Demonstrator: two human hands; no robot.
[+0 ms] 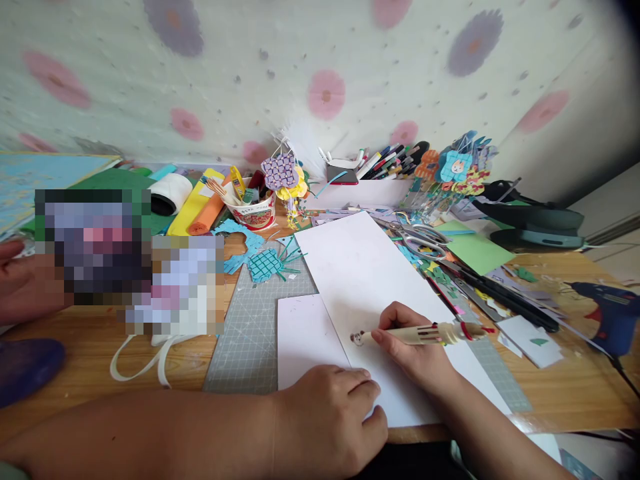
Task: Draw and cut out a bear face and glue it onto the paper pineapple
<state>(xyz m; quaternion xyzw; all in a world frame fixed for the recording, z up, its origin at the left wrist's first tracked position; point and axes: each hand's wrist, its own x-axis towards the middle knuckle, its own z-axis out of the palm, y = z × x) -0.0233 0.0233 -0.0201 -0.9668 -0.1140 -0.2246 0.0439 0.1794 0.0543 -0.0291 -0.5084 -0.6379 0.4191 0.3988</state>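
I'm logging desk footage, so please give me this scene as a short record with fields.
Sheets: large white rectangular sheet overlapping a smaller white sheet
Right hand: holds a thick cream-coloured pen, tip at a small dark drawing
Left hand: curled, resting on the sheets
Surface: grey gridded cutting mat on a wooden table
Right side: silver metal scissors, light-green paper, dark-blue glue gun
Left edge: another person's hand, partly visible
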